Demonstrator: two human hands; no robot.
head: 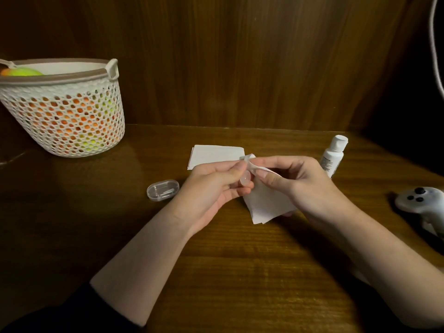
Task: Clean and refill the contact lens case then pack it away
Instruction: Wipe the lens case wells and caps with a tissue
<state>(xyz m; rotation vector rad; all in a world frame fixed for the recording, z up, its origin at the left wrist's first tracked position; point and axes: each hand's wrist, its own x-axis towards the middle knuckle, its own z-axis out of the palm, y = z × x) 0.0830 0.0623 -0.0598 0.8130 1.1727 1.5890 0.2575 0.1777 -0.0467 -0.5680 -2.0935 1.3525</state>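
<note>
Fingers [240,168] wipe lens cup [245,181]; bottle [334,156], basket [72,111] nearby.

A wooden table [240,272] carries a basket [64,116] far left of the grip, a clear box [163,189] just left, tissues [216,156] behind, a bottle [334,156] right, and a controller [422,203] farther right.

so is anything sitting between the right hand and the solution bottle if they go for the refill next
Nothing visible. The solution bottle stands on the table just behind the right hand, with bare wood between. That hand does hold a tissue, wiping the small clear piece held by the left hand.
</note>
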